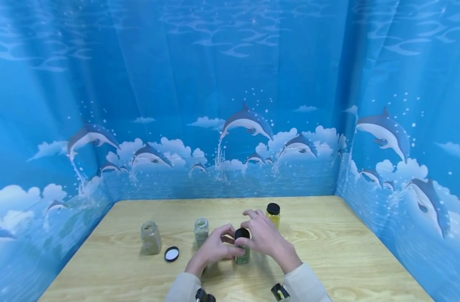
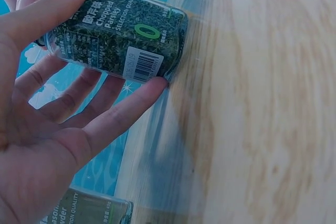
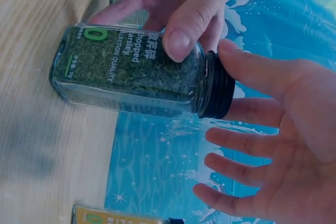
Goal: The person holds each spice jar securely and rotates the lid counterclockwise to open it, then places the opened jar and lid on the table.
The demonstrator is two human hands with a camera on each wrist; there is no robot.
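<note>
In the head view, a clear glass jar of green flakes (image 1: 242, 256) stands between my two hands over the table. Its label reads "Chopped Parsley" in the left wrist view, where my left hand (image 2: 50, 114) grips the parsley jar (image 2: 123, 35) by its body, thumb on the label side. My right hand (image 3: 291, 114) pinches the black lid (image 3: 219, 88) between thumb and index finger, its other fingers spread. The lid sits on the jar's mouth in the right wrist view. Both hands come in from the near side in the head view.
A yellow-filled jar with a black lid (image 1: 274, 215) stands behind my right hand. Two lidless jars, one at left (image 1: 151, 239) and one nearer the middle (image 1: 201, 230), stand beyond a loose black lid (image 1: 172, 254), white inside up. A blue dolphin curtain (image 1: 230, 84) encloses the wooden table (image 1: 350, 251).
</note>
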